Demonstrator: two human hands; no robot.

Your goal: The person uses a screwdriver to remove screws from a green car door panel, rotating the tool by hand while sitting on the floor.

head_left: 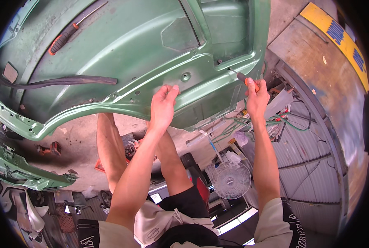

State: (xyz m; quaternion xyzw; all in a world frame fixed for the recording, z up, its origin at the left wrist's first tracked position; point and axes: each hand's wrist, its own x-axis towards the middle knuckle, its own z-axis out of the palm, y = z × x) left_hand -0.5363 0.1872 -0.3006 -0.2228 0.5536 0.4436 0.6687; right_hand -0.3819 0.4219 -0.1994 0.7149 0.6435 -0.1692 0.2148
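A green-painted car body panel [145,66] stretches across the upper part of the view. My right hand [257,98] grips a screwdriver [241,77] by its black and orange handle, and the tip meets the panel edge near a small hole. My left hand [164,103] is at the panel's lower ledge, fingers curled in with the thumb close against them; whatever they may hold is hidden. Another screwdriver [64,38], with a black and orange grip, lies on the panel at the upper left. Below it rests a dark rubber strip [68,81].
On the floor at left are a cordless power tool [50,149] and another green body part [25,169]. A fan [231,180] stands below my right forearm, near tangled green cable [230,128]. A worn board [312,53] with a yellow edge rises at right.
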